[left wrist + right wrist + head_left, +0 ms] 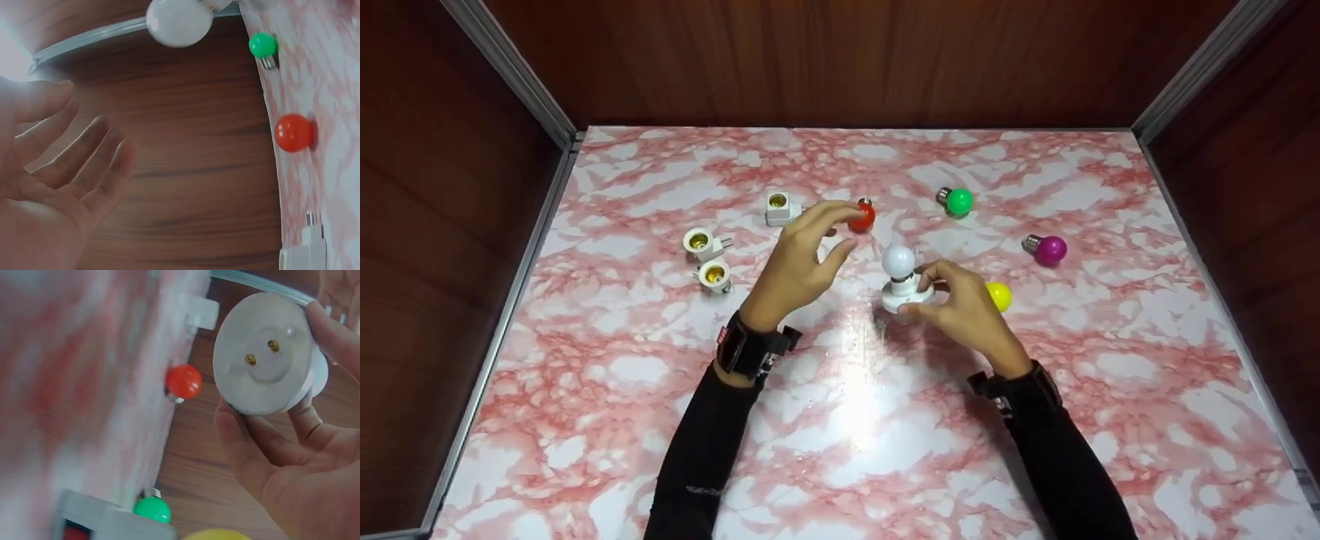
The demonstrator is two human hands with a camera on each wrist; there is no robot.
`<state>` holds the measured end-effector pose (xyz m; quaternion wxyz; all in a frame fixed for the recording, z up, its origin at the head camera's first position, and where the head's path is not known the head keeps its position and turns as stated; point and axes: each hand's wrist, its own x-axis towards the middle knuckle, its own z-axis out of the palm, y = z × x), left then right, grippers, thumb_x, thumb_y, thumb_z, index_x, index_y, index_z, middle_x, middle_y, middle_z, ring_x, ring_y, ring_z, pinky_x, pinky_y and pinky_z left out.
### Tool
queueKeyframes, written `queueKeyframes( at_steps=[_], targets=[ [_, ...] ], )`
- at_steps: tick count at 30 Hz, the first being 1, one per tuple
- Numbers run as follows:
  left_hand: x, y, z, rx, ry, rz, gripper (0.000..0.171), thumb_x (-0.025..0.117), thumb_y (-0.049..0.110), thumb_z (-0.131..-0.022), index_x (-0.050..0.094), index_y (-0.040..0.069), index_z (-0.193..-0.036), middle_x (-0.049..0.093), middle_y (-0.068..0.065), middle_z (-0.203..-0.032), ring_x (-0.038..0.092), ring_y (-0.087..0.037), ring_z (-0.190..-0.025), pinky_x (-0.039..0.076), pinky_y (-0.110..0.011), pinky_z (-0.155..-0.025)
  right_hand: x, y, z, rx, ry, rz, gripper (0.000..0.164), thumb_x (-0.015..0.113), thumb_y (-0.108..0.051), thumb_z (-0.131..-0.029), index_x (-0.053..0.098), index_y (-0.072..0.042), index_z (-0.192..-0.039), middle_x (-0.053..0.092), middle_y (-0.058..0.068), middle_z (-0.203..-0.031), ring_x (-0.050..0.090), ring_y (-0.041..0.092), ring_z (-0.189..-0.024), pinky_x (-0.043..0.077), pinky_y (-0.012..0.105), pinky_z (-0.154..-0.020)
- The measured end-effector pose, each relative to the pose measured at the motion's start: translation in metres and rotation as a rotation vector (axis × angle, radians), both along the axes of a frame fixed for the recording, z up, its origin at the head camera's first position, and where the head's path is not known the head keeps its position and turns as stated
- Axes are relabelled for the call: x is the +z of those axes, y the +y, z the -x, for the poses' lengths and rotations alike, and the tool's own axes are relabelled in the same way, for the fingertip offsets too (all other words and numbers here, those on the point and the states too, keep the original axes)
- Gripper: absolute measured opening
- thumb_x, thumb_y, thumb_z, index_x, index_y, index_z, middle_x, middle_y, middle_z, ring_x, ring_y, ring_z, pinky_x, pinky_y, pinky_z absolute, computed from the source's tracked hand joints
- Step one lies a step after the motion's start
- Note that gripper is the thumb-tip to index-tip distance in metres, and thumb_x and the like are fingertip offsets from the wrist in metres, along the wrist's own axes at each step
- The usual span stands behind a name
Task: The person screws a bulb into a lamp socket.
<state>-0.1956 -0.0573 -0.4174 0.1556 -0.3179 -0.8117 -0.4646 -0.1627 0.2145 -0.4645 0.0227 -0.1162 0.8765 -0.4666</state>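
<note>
My right hand [964,307] grips a round white lamp holder [895,299] between thumb and fingers, raised above the table. A white bulb [898,261] stands upright in the holder. From the right wrist view, the holder's flat underside [236,377] shows two brass-coloured studs. To the left of the bulb is my left hand [802,262], its fingers spread and loosely bent, holding nothing. Beyond its fingertips a red bulb [861,219] lies on the table, partly covered by them in the head view. The left wrist view shows that palm [39,225] apart from the white bulb [179,22].
Several white plug-in sockets, such as this square one [779,214] and a round one [715,277], lie at left. Green [959,201], purple [1051,250] and yellow [1000,296] bulbs lie at right. Wooden panels [840,60] enclose the marbled table [622,420].
</note>
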Motion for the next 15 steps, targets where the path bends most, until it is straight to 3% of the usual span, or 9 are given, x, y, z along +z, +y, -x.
queueKeyframes(
  at_steps=[3,6,10,12,15],
  targets=[
    [-0.005,-0.005,0.005,0.03,-0.007,0.024,0.034,0.067,0.016,-0.105,0.067,0.006,-0.138,0.07,-0.013,-0.136,0.067,-0.026,-0.127,0.057,-0.039,-0.11,-0.01,-0.001,-0.003,-0.004,-0.026,-0.035,0.037,0.094,-0.019,-0.08,0.064,-0.004,-0.098,0.073,0.017,-0.135,0.068,0.036,-0.129,0.058,0.052,-0.113],
    [-0.01,-0.01,0.01,0.052,-0.022,0.035,0.033,0.068,0.016,-0.105,0.068,0.004,-0.136,0.071,-0.014,-0.133,0.067,-0.028,-0.124,0.058,-0.043,-0.108,-0.02,-0.001,-0.005,-0.005,-0.028,-0.093,0.037,0.094,-0.022,-0.081,0.065,-0.006,-0.098,0.073,0.017,-0.136,0.07,0.033,-0.118,0.06,0.042,-0.102],
    [-0.017,-0.019,0.014,0.076,-0.069,0.059,0.033,0.069,0.012,-0.103,0.068,0.003,-0.135,0.071,-0.016,-0.133,0.067,-0.035,-0.123,0.057,-0.046,-0.108,-0.029,0.0,-0.005,-0.003,-0.015,-0.165,0.038,0.094,-0.022,-0.082,0.065,-0.007,-0.101,0.074,0.015,-0.134,0.064,0.026,-0.102,0.047,0.03,-0.086],
    [-0.019,-0.025,0.015,0.093,-0.095,0.085,0.034,0.07,0.012,-0.102,0.068,0.004,-0.136,0.071,-0.016,-0.134,0.066,-0.036,-0.123,0.056,-0.046,-0.109,-0.031,0.0,-0.005,-0.002,-0.007,-0.186,0.042,0.094,-0.02,-0.082,0.062,-0.006,-0.105,0.074,0.016,-0.13,0.063,0.027,-0.101,0.046,0.032,-0.086],
    [-0.024,-0.033,0.016,0.126,-0.142,0.14,0.035,0.071,0.011,-0.102,0.068,0.004,-0.136,0.07,-0.015,-0.135,0.065,-0.037,-0.125,0.055,-0.045,-0.111,-0.033,0.001,-0.005,-0.002,0.002,-0.199,0.055,0.094,-0.017,-0.08,0.057,-0.004,-0.118,0.073,0.019,-0.128,0.067,0.033,-0.11,0.052,0.041,-0.097]
  ],
)
